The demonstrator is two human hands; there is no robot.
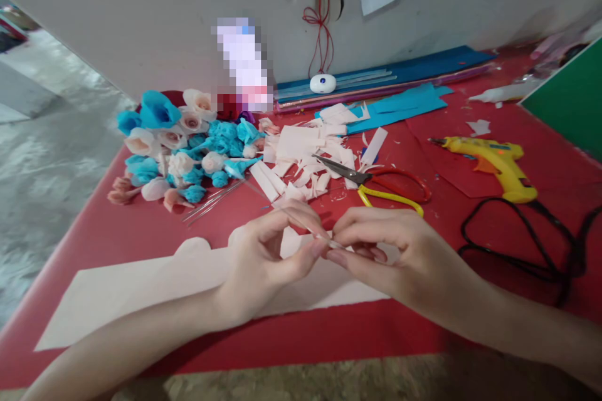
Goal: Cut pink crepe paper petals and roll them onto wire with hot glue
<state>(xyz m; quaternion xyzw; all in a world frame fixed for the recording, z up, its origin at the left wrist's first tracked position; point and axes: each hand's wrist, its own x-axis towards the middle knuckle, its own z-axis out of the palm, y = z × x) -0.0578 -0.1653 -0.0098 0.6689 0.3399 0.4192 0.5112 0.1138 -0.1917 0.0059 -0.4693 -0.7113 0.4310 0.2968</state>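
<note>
— So, from the head camera, what do the hands hold?
— A thin stick [308, 229], just above the red table [117, 232]. The left hand [263, 260] has its fingers pinched together on it, and the right hand [390, 250] has thumb and forefinger clamped on its lower end.
— And around them?
— A pale paper sheet [141, 288] lies beneath; scissors [376, 185], paper flowers [183, 144] and a glue gun [498, 163] sit beyond.

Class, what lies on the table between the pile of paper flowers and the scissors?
In the head view, a heap of cut pale pink paper strips lies between the paper flowers and the scissors; the blade tips overlap its edge.
</note>
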